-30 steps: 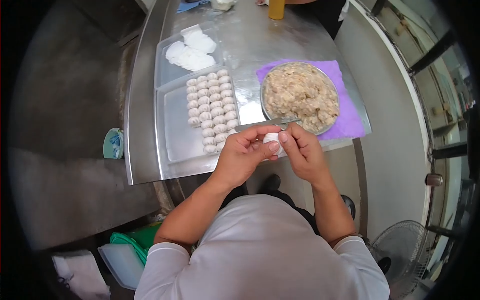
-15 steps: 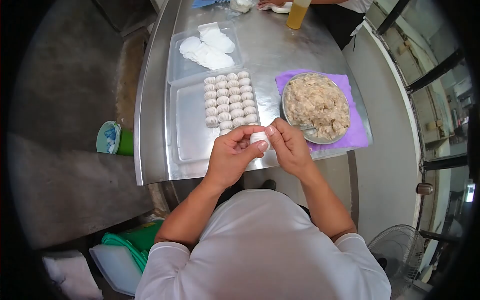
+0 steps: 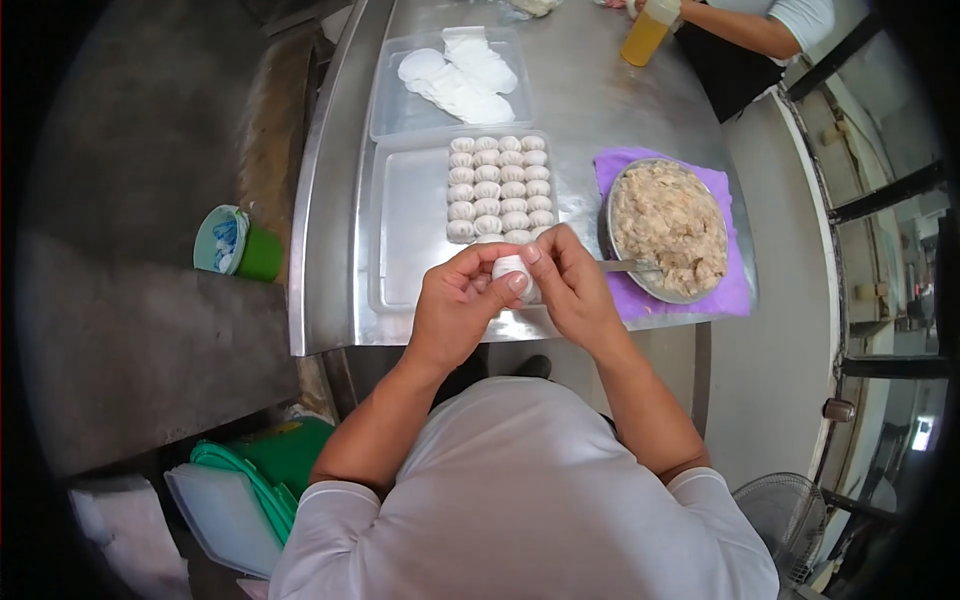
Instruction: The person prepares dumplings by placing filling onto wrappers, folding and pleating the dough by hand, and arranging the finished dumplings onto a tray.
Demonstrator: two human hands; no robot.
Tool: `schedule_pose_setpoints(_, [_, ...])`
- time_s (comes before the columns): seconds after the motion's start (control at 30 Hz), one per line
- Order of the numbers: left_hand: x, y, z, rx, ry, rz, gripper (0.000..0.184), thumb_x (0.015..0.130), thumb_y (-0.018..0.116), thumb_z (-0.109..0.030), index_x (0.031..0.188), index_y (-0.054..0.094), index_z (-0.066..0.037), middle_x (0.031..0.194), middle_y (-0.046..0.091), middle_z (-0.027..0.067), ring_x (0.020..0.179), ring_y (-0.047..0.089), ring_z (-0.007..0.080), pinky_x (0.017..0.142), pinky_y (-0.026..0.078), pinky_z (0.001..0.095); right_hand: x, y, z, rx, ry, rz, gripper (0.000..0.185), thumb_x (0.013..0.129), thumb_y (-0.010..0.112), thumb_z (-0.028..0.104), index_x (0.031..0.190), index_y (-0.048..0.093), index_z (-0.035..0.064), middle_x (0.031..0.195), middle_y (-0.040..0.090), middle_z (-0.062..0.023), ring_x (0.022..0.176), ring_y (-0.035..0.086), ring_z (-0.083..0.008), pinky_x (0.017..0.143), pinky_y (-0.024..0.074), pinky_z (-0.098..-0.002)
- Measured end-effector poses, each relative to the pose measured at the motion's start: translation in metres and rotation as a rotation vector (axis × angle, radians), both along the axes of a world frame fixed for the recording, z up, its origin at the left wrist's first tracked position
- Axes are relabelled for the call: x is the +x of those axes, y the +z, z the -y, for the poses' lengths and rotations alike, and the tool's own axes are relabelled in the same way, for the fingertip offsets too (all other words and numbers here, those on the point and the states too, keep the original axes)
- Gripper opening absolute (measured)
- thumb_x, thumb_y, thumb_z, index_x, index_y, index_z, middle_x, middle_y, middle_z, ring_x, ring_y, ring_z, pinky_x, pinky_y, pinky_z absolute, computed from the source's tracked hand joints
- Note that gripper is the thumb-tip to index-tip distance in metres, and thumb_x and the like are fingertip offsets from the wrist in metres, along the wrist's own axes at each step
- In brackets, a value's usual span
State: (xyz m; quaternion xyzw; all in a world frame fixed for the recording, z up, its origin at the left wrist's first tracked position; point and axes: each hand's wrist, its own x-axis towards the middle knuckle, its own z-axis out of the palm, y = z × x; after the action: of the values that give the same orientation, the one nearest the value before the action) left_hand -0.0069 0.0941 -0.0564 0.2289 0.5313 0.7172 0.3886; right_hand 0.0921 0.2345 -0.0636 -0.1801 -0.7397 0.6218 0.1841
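Note:
A white dumpling [image 3: 509, 268] sits between my hands, near the table's front edge. My left hand [image 3: 462, 300] is curled around its left side, thumb against the front. The thumb and fingers of my right hand [image 3: 567, 283] pinch its upper right edge. Just beyond my hands, rows of pleated dumplings [image 3: 487, 190] fill the right part of a clear plastic tray [image 3: 410, 215]. To the right, a metal bowl [image 3: 612, 215] of chunky pale filling [image 3: 672, 222] rests on a purple cloth [image 3: 738, 285]. A utensil handle [image 3: 622, 266] sticks out from the filling, partly behind my right hand.
Behind the tray, a clear container [image 3: 385, 105] holds thin white wrappers [image 3: 465, 85]. A bottle of yellow liquid [image 3: 649, 32] stands at the far side, beside another person's arm [image 3: 735, 28]. A green bin [image 3: 258, 252] is left of the metal table [image 3: 335, 200]; a fan [image 3: 785, 520] stands lower right.
The view has shifted, so the table items sit farther right. My hands keep hold of the dumpling, which is tipped more upright. More of the utensil handle shows.

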Motion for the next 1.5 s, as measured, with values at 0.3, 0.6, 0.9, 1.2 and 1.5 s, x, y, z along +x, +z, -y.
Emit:
schedule_pose_setpoints(0.3, [-0.021, -0.015, 0.014, -0.083, 0.171, 0.069, 0.031, 0.096, 0.069, -0.007, 0.125, 0.065, 0.002, 0.105, 0.070, 0.0080, 0.090, 0.067, 0.0115, 0.080, 0.059, 0.0270, -0.018, -0.018, -0.007, -0.250, -0.031, -0.025, 0.033, 0.109, 0.051, 0.034, 0.089, 0.055, 0.0077, 0.075, 0.049, 0.0033, 0.067, 0.045, -0.0058, 0.061, 0.0414, -0.0231])
schedule_pose_setpoints(0.6, [-0.059, -0.023, 0.035, -0.164, 0.311, -0.136, 0.041, 0.089, 0.076, -0.001, 0.128, 0.065, -0.001, 0.108, 0.070, 0.0045, 0.088, 0.064, 0.0074, 0.082, 0.055, 0.0226, -0.024, -0.016, -0.013, 0.040, -0.079, 0.019, 0.029, 0.106, 0.056, 0.025, 0.092, 0.061, 0.0003, 0.077, 0.052, -0.0008, 0.074, 0.047, -0.0091, 0.064, 0.0414, -0.0289])
schedule_pose_setpoints(0.9, [-0.075, -0.066, 0.029, -0.555, 0.107, -0.852, 0.037, 0.084, 0.077, -0.002, 0.118, 0.065, -0.005, 0.107, 0.065, 0.0135, 0.086, 0.067, 0.0255, 0.077, 0.055, 0.0347, -0.006, -0.029, -0.028, 0.043, 0.046, 0.090, 0.020, 0.102, 0.062, 0.018, 0.093, 0.062, 0.0007, 0.075, 0.052, 0.0036, 0.070, 0.044, -0.0055, 0.061, 0.0373, -0.0235])
schedule_pose_setpoints(1.2, [-0.081, -0.091, 0.007, -0.469, 0.008, -1.040, 0.033, 0.081, 0.075, 0.000, 0.113, 0.069, -0.006, 0.107, 0.056, 0.0148, 0.097, 0.062, 0.0328, 0.086, 0.052, 0.0403, 0.003, -0.021, -0.030, -0.004, 0.002, 0.107, 0.018, 0.101, 0.063, 0.017, 0.095, 0.063, -0.0004, 0.076, 0.055, 0.0038, 0.071, 0.046, -0.0053, 0.063, 0.0380, -0.0226])
schedule_pose_setpoints(1.5, [-0.077, -0.088, 0.002, -0.646, 0.092, -0.983, 0.049, 0.078, 0.082, -0.006, 0.115, 0.051, -0.002, 0.105, 0.057, 0.0198, 0.097, 0.061, 0.0374, 0.083, 0.050, 0.0440, 0.009, -0.021, -0.031, -0.018, -0.025, 0.084, 0.017, 0.102, 0.063, 0.016, 0.096, 0.063, -0.0005, 0.078, 0.055, 0.0039, 0.072, 0.047, -0.0049, 0.065, 0.0389, -0.0225])
